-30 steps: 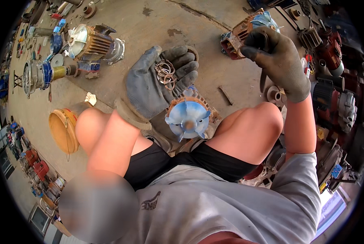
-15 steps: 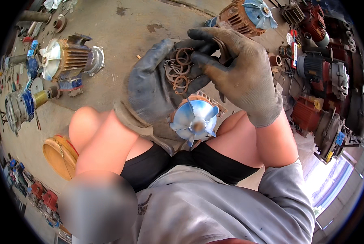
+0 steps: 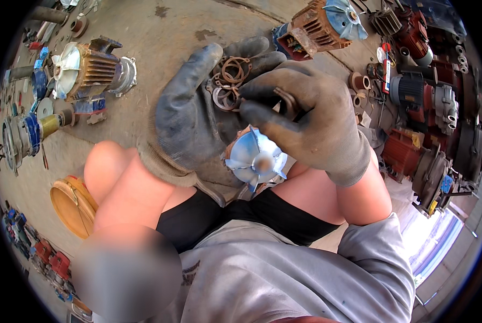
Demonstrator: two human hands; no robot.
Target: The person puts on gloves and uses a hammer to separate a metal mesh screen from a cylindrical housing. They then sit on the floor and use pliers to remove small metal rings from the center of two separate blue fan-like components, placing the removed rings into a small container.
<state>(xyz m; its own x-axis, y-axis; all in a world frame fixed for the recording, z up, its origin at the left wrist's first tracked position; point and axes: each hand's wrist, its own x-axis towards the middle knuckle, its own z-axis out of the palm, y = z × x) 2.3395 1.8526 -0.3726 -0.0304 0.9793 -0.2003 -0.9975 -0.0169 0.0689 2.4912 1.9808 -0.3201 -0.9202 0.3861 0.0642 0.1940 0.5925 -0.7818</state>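
Observation:
Cupped palm up, my left hand (image 3: 187, 116) in a dark coated work glove holds several rusty retaining rings (image 3: 233, 71) with small eyelets at their ends. A greyer ring (image 3: 223, 99) lies lower in the same palm. My right hand (image 3: 322, 121), gloved too, is closed beside it, thumb and fingertips close to the rings. Brown curved metal edges (image 3: 287, 103), apparently more rings, show inside its curled fingers; their number is hidden. Below the hands, between my legs, stands a motor with a pale blue fan (image 3: 257, 160), its body mostly covered.
A rusty finned motor with a blue fan (image 3: 323, 26) lies beyond my right hand. Another finned motor (image 3: 93, 70) lies on the floor to the left. A round yellow-brown stool (image 3: 71, 204) stands by my left leg. Red and dark motors (image 3: 408, 151) crowd the right side.
My right hand has moved down and slightly back from over the left palm. The left hand has shifted a little left, with its fingers more spread and the rings rearranged.

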